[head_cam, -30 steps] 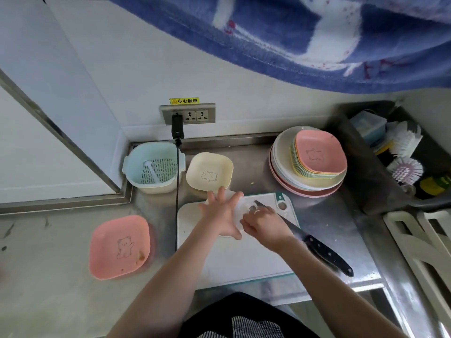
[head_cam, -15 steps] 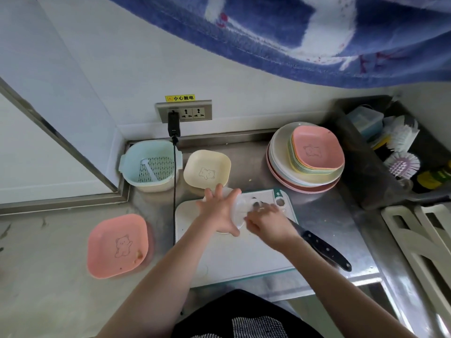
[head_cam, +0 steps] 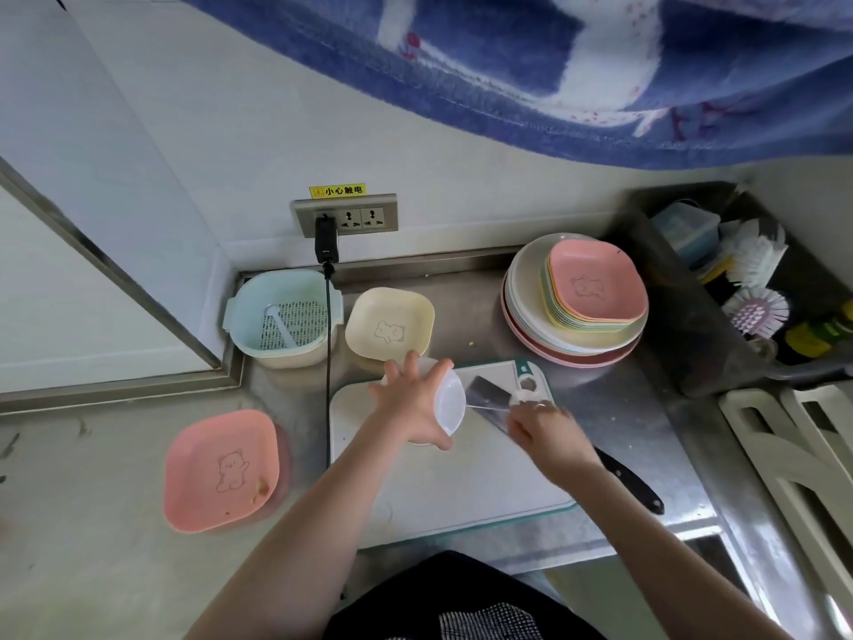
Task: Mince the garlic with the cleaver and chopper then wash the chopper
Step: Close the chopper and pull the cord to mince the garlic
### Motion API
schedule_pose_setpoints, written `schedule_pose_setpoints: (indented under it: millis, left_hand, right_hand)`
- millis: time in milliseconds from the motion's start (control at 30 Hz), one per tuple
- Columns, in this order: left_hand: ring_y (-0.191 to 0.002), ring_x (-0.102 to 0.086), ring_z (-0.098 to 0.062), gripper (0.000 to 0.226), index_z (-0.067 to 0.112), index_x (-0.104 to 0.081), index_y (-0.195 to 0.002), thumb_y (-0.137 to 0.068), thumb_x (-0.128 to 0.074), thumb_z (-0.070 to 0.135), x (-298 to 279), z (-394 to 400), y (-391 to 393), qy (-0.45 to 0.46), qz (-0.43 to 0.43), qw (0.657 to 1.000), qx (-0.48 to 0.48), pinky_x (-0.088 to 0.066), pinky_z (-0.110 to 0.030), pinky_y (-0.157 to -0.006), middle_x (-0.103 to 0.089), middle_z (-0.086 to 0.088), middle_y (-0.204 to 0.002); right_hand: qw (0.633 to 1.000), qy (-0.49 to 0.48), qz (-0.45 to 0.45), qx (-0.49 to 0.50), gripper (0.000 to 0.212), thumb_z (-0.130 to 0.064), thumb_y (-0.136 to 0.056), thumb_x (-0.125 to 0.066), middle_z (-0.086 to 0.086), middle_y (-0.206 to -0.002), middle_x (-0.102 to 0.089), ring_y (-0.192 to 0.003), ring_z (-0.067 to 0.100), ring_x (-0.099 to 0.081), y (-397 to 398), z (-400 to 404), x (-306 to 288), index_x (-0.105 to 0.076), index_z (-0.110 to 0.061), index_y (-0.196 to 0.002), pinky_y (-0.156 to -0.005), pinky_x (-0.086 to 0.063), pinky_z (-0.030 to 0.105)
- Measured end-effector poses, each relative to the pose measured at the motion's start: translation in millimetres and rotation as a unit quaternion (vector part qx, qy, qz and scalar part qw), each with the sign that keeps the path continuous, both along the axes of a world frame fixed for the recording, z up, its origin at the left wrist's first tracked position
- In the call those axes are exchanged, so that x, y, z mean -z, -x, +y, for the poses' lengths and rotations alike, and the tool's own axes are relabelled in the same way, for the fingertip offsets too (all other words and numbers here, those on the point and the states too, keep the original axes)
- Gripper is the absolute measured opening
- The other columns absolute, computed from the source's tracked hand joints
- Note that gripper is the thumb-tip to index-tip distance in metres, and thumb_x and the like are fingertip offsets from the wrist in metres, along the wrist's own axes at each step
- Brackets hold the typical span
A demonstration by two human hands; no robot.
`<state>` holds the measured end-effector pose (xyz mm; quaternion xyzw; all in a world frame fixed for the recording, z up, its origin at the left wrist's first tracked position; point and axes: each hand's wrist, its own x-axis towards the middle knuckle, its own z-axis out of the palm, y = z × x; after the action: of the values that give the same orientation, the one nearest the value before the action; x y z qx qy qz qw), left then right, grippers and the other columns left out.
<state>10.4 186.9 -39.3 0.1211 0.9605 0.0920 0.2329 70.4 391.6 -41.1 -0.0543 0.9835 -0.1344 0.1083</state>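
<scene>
Fingers of left hand splayed on chopper; right hand pulled cord out farther

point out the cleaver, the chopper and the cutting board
cleaver (head_cam: pixel 489 394), head view, on the bare blade
chopper (head_cam: pixel 450 401), head view, on its white lid
cutting board (head_cam: pixel 484 482), head view, on its bare middle

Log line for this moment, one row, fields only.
phase: pull-cord chopping | left hand: pressing on chopper | right hand: pulling cord handle | cleaver: lying on cutting board
</scene>
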Motion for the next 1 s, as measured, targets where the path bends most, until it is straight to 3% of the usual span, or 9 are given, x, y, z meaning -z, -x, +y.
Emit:
schedule_pose_setpoints:
  millis: [100, 167, 267, 433, 567, 700, 800, 900, 1000]
  left_hand:
    - [-0.125, -0.021, -0.034, 0.107, 0.045, -0.016, -0.137, -0.05, -0.079, 0.048, -0.3, 0.5, 0.1, 0.007, 0.003, 1.0, 0.001, -0.038, -0.047, -0.091, -0.012, -0.003, -0.143]
    - [-0.124, -0.022, -0.034, 0.107, 0.045, -0.016, -0.138, -0.051, -0.079, 0.048, 0.6, -0.3, 0.0, 0.004, 0.006, 1.0, 0.002, -0.038, -0.046, -0.091, -0.013, -0.003, -0.142]
    - [-0.125, -0.02, -0.034, 0.109, 0.045, -0.016, -0.138, -0.049, -0.079, 0.046, 0.6, -2.1, -0.6, -0.005, 0.002, 1.0, 0.001, -0.037, -0.047, -0.091, -0.012, -0.003, -0.142]
    - [-0.126, -0.02, -0.034, 0.109, 0.044, -0.016, -0.138, -0.049, -0.079, 0.045, 0.6, -1.7, -0.1, -0.006, 0.003, 1.0, -0.001, -0.038, -0.046, -0.092, -0.012, -0.003, -0.143]
    - [-0.127, -0.019, -0.035, 0.11, 0.044, -0.015, -0.139, -0.05, -0.08, 0.046, 0.1, -1.8, -0.3, -0.004, 0.002, 1.0, 0.002, -0.038, -0.048, -0.093, -0.011, -0.003, -0.144]
    - [-0.128, -0.019, -0.035, 0.11, 0.044, -0.014, -0.14, -0.051, -0.08, 0.049, -1.0, -1.2, 0.1, 0.005, 0.002, 1.0, 0.005, -0.038, -0.049, -0.092, -0.011, -0.004, -0.145]
    - [-0.128, -0.018, -0.035, 0.11, 0.045, -0.015, -0.139, -0.051, -0.08, 0.048, -1.3, -0.3, -1.4, -0.001, -0.001, 1.0, -0.002, -0.037, -0.048, -0.093, -0.01, -0.003, -0.145]
    - [-0.128, -0.018, -0.035, 0.11, 0.045, -0.015, -0.139, -0.051, -0.08, 0.047, -1.9, 3.0, -4.0, -0.007, -0.003, 1.0, -0.005, -0.037, -0.048, -0.093, -0.01, -0.003, -0.145]
    - [-0.128, -0.018, -0.034, 0.109, 0.045, -0.015, -0.138, -0.05, -0.08, 0.046, -2.7, 4.1, -5.1, -0.011, -0.005, 1.0, -0.004, -0.037, -0.048, -0.094, -0.011, -0.003, -0.144]
  right_hand:
    - [0.992, 0.016, 0.06, -0.106, 0.02, -0.022, -0.088, -0.057, 0.008, -0.072, -0.06, -0.065, 0.03, -0.057, 6.2, -52.8, 0.4, -0.057, -0.014, -0.069, -0.059, -0.036, 0.031]
    - [0.991, 0.016, 0.07, -0.112, 0.02, -0.025, -0.092, -0.054, 0.011, -0.079, -0.064, -0.076, 0.033, -0.059, 7.6, -62.4, 9.8, -0.063, -0.012, -0.08, -0.066, -0.042, 0.036]
    - [0.998, -0.03, 0.037, -0.035, 0.018, -0.022, -0.096, -0.044, 0.011, -0.096, -0.063, -0.09, 0.031, -0.057, 6.1, -30.7, 14.4, -0.058, -0.011, -0.098, -0.074, -0.043, 0.036]
    - [0.986, -0.063, -0.025, 0.15, 0.025, -0.018, -0.094, -0.037, 0.005, -0.077, -0.055, -0.074, 0.025, -0.051, -11.4, 49.1, 10.7, -0.048, -0.015, -0.072, -0.063, -0.033, 0.029]
    - [0.999, 0.009, -0.002, 0.045, 0.025, -0.017, -0.095, -0.041, 0.005, -0.074, -0.05, -0.069, 0.026, -0.049, -6.8, 9.1, 1.5, -0.044, -0.015, -0.07, -0.058, -0.031, 0.032]
    - [0.993, 0.013, 0.064, -0.102, 0.026, -0.03, -0.098, -0.046, 0.013, -0.091, -0.063, -0.087, 0.031, -0.054, 1.9, -49.4, 1.1, -0.058, -0.009, -0.09, -0.067, -0.029, 0.032]
    - [0.989, -0.031, 0.089, -0.11, 0.025, -0.031, -0.094, -0.053, 0.01, -0.081, -0.065, -0.079, 0.032, -0.059, 2.3, -47.5, 5.2, -0.06, -0.01, -0.082, -0.062, -0.037, 0.032]
    - [0.992, -0.06, 0.087, -0.073, 0.025, -0.03, -0.071, -0.081, 0.0, -0.056, -0.061, -0.056, 0.025, -0.06, -3.2, -39.3, 11.9, -0.061, -0.017, -0.066, -0.048, -0.044, 0.026]
    - [0.994, -0.089, 0.06, -0.017, 0.011, -0.024, -0.085, -0.068, 0.0, -0.071, -0.065, -0.07, 0.025, -0.062, -5.8, -16.3, 15.6, -0.063, -0.017, -0.077, -0.059, -0.044, 0.03]
